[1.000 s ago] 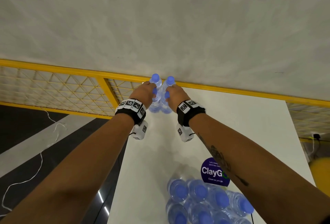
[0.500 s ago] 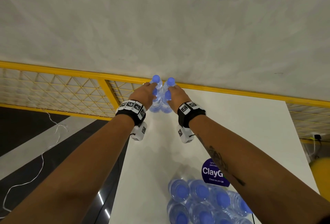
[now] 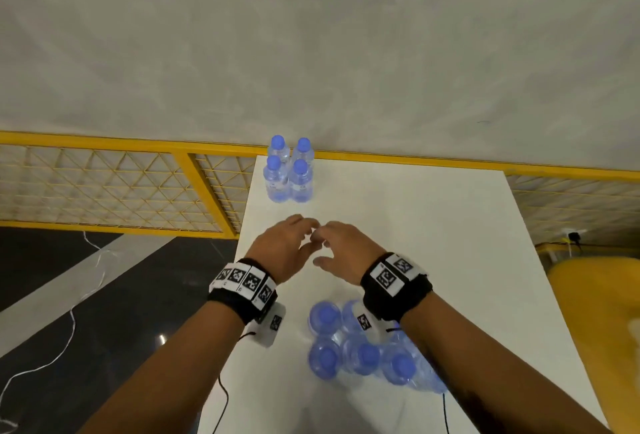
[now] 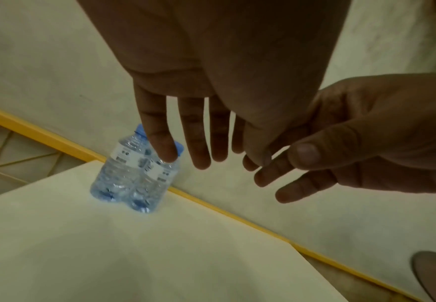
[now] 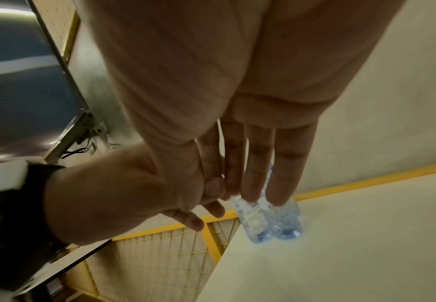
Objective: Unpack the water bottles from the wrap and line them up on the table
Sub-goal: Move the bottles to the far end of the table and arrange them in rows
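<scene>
Both my hands hold nothing: left hand (image 3: 284,246) and right hand (image 3: 346,250) hover side by side, fingers loose. Four clear ribbed bottles (image 3: 289,174) stand clustered at the smooth white table's (image 3: 433,226) far corner; wrapped bottles (image 3: 360,354) sit nearest me.

The right wrist (image 3: 394,286) hides part of the wrapped pack (image 3: 360,352). The yellow thing (image 3: 599,316) at the right edge is blurred and cut off. In both wrist views, fingers cover the standing bottles' (image 4: 131,173) tops.

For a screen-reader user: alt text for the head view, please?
Two empty hands, left and right, hover over a white table. Four bottles stand at its far edge; a wrapped pack sits near.
</scene>
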Motion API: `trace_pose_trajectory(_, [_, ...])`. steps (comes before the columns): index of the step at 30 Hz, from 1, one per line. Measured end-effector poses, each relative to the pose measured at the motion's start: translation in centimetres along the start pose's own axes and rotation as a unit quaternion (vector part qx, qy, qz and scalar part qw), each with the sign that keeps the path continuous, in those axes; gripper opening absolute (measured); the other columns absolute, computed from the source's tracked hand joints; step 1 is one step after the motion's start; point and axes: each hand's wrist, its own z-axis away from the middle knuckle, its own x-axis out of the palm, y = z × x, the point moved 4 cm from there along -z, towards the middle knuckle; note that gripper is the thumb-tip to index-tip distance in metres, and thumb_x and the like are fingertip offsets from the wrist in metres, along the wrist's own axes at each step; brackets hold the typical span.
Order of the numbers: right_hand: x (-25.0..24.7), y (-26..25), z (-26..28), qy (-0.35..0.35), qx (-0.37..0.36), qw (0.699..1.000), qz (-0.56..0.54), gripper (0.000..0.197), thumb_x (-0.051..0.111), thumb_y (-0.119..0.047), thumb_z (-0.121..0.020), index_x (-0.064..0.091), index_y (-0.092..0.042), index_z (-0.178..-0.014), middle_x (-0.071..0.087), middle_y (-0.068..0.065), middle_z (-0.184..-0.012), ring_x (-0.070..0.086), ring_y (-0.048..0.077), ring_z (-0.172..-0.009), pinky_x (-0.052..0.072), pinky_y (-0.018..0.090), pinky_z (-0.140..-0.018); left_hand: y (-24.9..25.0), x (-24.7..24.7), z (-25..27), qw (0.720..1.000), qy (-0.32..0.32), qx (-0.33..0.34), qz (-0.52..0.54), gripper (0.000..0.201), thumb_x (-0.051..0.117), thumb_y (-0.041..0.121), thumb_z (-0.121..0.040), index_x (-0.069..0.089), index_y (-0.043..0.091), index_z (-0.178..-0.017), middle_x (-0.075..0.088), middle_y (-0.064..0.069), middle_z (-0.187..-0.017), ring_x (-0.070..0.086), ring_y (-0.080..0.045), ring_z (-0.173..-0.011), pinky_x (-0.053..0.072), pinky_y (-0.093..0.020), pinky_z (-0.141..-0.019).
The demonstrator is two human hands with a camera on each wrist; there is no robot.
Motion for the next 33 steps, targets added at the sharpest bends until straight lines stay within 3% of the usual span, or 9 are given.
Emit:
trace_pose_trajectory(3, [2.5, -0.1, 4.7, -0.058, 0.012, 0.998, -0.002, 0.032, 0.069, -0.024, -0.083, 0.063, -0.011, -0.112, 0.067, 0.006, -0.102, 0.056, 0.014, -0.083, 0.038, 0.023, -0.074, 2.5, 2.1, 3.5, 0.998, -0.054, 0.036, -0.008, 0.043, 0.055, 0.054, -0.089, 0.055, 0.033, -0.127, 0.061, 0.01, -0.11, 0.065, -0.011, -0.096, 0.058, -0.038, -0.076])
trace_pose_trajectory(7, [5.1, 0.2, 9.2, -0.075, 0.037, 0.995, 0.051, 0.021, 0.062, -0.035, -0.085, 0.064, -0.016, -0.093, 0.064, 0.006, -0.091, 0.058, 0.021, -0.078, 0.043, 0.031, -0.069, 3.7, 4.4, 7.1, 0.991, -0.129, 0.031, 0.0, 0.047, 0.072, 0.036, -0.085, 0.058, 0.032, -0.129, 0.061, 0.011, -0.117, 0.062, -0.01, -0.102, 0.056, -0.035, -0.084])
trace_pose_trajectory(11, [6.9, -1.1, 11.6, -0.062, 0.025, 0.994, 0.091, 0.019, 0.057, -0.029, -0.084, 0.062, -0.013, -0.091, 0.061, 0.012, -0.09, 0.059, 0.029, -0.083, 0.045, 0.036, -0.068, 4.4, 5.6, 8.5, 0.986, -0.164, 0.03, -0.015, 0.042, 0.075, 0.025, -0.083, 0.066, 0.023, -0.124, 0.065, 0.003, -0.12, 0.063, -0.02, -0.106, 0.052, -0.033, -0.091])
trace_pose_trajectory(14, [8.7, -2.4, 12.6, -0.073, 0.021, 0.991, 0.107, 0.018, 0.056, -0.016, -0.089, 0.064, -0.002, -0.097, 0.064, 0.014, -0.096, 0.061, 0.029, -0.089, 0.035, 0.031, -0.067, 4.7, 5.9, 9.0, 0.987, -0.157, 0.022, -0.013, 0.034, 0.066, 0.012, -0.083, 0.07, 0.018, -0.116, 0.067, -0.003, -0.115, 0.064, -0.028, -0.103, 0.053, -0.04, -0.09])
trace_pose_trajectory(19, [11.0, -3.2, 12.9, -0.064, 0.008, 0.992, 0.11, 0.02, 0.051, -0.004, -0.093, 0.064, 0.006, -0.104, 0.066, 0.023, -0.101, 0.063, 0.038, -0.093, 0.047, 0.041, -0.081, 5.0, 6.3, 9.0, 0.984, -0.154, 0.009, -0.084, 0.03, 0.066, 0.015, -0.082, 0.067, 0.024, -0.111, 0.064, 0.001, -0.113, 0.063, -0.027, -0.101, 0.054, -0.042, -0.085])
trace_pose_trajectory(22, [10.8, -3.7, 13.0, -0.052, -0.003, 0.992, 0.113, 0.021, 0.05, -0.001, -0.093, 0.065, 0.011, -0.101, 0.066, 0.029, -0.096, 0.064, 0.042, -0.089, 0.046, 0.043, -0.077, 5.1, 6.5, 8.8, 0.982, -0.151, 0.008, -0.116, 0.032, 0.065, 0.014, -0.082, 0.064, 0.025, -0.113, 0.061, 0.003, -0.115, 0.061, -0.025, -0.102, 0.055, -0.042, -0.082])
trace_pose_trajectory(27, [8.4, -3.3, 13.2, -0.045, -0.009, 0.993, 0.11, 0.018, 0.052, -0.01, -0.091, 0.063, 0.001, -0.099, 0.063, 0.019, -0.103, 0.062, 0.035, -0.09, 0.049, 0.041, -0.078, 5.2, 4.9, 7.0, 0.985, -0.106, -0.004, -0.132, 0.037, 0.065, 0.021, -0.088, 0.06, 0.031, -0.123, 0.059, 0.007, -0.118, 0.059, -0.022, -0.108, 0.055, -0.042, -0.082])
trace_pose_trajectory(33, [0.7, -2.9, 10.5, 0.012, 0.018, 0.999, 0.049, 0.009, 0.062, -0.02, -0.081, 0.06, -0.011, -0.082, 0.048, 0.005, -0.081, 0.052, 0.028, -0.075, 0.042, 0.034, -0.065, 6.1, 0.6, 0.4, 0.99, -0.059, 0.005, -0.125, 0.033, 0.066, 0.027, -0.091, 0.062, 0.027, -0.124, 0.061, 0.0, -0.119, 0.057, -0.027, -0.111, 0.05, -0.043, -0.089])
